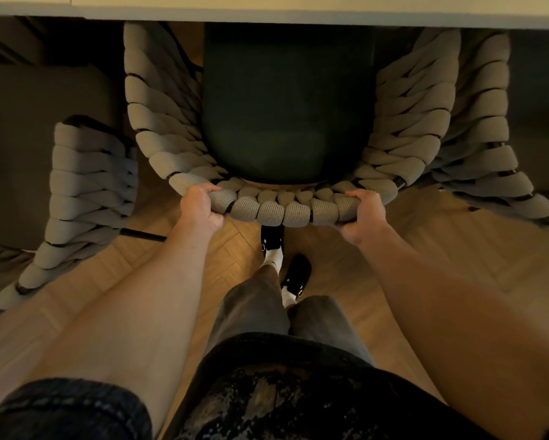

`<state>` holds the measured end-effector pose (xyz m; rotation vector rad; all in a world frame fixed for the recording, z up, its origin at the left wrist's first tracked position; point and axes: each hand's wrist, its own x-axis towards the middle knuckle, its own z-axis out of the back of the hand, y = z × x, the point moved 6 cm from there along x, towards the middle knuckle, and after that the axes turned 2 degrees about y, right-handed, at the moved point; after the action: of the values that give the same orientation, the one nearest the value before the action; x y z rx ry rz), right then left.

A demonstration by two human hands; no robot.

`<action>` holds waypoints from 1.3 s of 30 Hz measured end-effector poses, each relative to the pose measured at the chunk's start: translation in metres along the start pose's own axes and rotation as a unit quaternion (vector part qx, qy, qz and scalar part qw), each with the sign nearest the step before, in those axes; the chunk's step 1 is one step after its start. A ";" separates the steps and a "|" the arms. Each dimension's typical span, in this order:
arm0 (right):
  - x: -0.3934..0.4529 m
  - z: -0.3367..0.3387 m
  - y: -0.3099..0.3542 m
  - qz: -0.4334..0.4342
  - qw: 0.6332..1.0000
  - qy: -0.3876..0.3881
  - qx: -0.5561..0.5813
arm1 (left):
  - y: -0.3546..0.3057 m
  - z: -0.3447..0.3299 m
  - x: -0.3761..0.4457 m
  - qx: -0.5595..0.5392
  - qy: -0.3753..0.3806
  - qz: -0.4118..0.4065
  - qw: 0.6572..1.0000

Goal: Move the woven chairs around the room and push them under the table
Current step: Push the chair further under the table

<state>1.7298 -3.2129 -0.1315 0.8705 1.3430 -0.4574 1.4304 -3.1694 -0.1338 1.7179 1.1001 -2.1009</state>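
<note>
A woven chair with thick beige cord wrapped on a dark frame stands straight in front of me. Its dark seat cushion reaches under the pale table edge at the top of the view. My left hand grips the left part of the backrest's top rim. My right hand grips the right part of the same rim. Both arms are stretched forward.
A second woven chair stands close on the left, a third close on the right, both next to the table. My feet in black shoes stand on the wooden herringbone floor just behind the chair.
</note>
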 end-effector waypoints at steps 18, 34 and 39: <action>0.001 0.000 -0.007 -0.030 0.999 0.015 0.006 | -0.004 -0.002 0.000 0.059 0.022 0.005 0.998; -0.050 0.036 -0.011 0.067 0.958 0.074 -0.268 | 0.011 0.040 -0.065 0.066 0.066 -0.042 0.995; -0.063 0.046 -0.031 0.087 0.907 0.104 -0.399 | 0.026 0.061 -0.084 0.286 0.047 -0.109 0.951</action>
<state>1.7242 -3.2792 -0.0803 0.3435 1.4548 0.3366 1.4252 -3.2513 -0.0651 2.0276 0.7719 -2.7013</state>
